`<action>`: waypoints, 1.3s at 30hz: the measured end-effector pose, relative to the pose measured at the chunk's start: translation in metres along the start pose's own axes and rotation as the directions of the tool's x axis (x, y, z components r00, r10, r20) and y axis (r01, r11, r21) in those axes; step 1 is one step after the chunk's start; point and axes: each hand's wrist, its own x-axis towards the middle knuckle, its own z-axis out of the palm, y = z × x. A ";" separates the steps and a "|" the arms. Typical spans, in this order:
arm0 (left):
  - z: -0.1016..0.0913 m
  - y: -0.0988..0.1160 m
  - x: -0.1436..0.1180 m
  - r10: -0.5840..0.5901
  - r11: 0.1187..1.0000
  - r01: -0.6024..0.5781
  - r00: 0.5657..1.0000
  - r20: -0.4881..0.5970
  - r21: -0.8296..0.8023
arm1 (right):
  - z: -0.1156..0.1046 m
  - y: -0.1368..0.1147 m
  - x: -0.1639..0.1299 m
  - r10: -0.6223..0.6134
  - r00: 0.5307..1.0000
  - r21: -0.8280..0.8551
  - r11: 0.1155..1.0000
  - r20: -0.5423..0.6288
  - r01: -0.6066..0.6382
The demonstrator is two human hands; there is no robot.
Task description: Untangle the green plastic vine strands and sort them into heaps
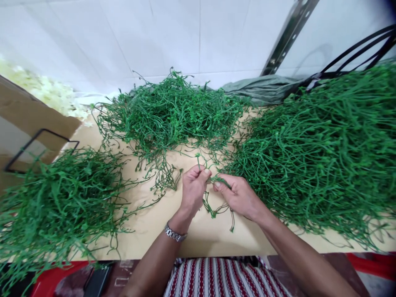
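My left hand, below which a metal-band watch circles the wrist, pinches a thin green plastic flower stem between thumb and fingers. Close beside it on the right, my right hand is closed on part of the same branching green piece. Thin ends dangle under both hands above the tan tabletop. Whether the hands hold one stem or two joined ones cannot be made out. Just beyond the hands lies a heap of similar green stems.
A large stem pile fills the right side, and another stem pile the left. At far left are a cardboard box, a black wire frame and pale yellow petals. A metal post stands against the white wall.
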 end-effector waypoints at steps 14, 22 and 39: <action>-0.002 -0.001 0.007 0.133 0.977 -0.126 0.991 -0.030 0.170 | 0.011 -0.021 -0.022 -0.048 0.993 -0.062 0.997 -0.108 0.042; -0.004 0.007 0.004 0.095 0.992 -0.097 0.995 0.029 0.076 | -0.002 -0.001 -0.014 0.038 0.999 0.054 0.998 -0.006 -0.038; 0.007 -0.002 -0.006 0.038 0.973 -0.052 0.997 -0.064 -0.223 | 0.026 -0.005 0.000 0.104 0.988 0.496 0.867 -0.116 -0.033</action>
